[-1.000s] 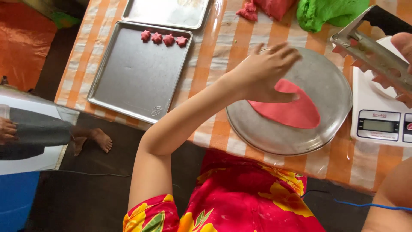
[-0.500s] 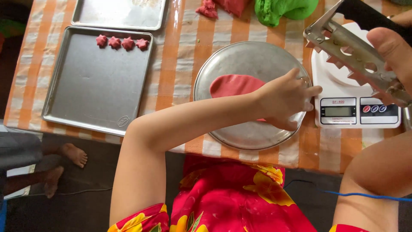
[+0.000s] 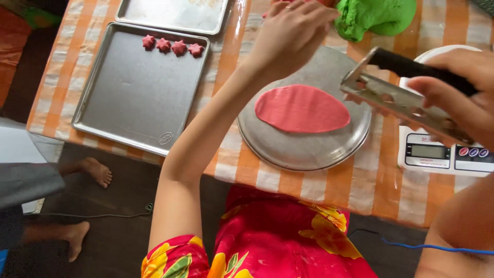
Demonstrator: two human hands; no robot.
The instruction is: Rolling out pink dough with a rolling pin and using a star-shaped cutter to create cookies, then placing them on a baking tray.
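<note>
A flat oval of pink dough [image 3: 302, 108] lies on a round metal plate [image 3: 288, 154]. My left hand [image 3: 290, 33] is raised above the plate's far rim, fingers bunched, near a red dough lump at the table's top edge; whether it pinches anything I cannot see. My right hand [image 3: 458, 90] grips a metal cutter tool with a black handle [image 3: 401, 98], held over the plate's right side and a white kitchen scale [image 3: 442, 154].
A square metal tray [image 3: 128, 103] at the left carries several small pink star-shaped dough pieces [image 3: 172, 46]. A second tray [image 3: 175, 13] sits behind it. Green dough [image 3: 375, 18] lies at the top. Another person's bare feet [image 3: 95, 172] are on the floor at the left.
My left hand has lifted off the pink dough and moved to the plate's far side. The view shifted. The right hand still holds the metal tool.
</note>
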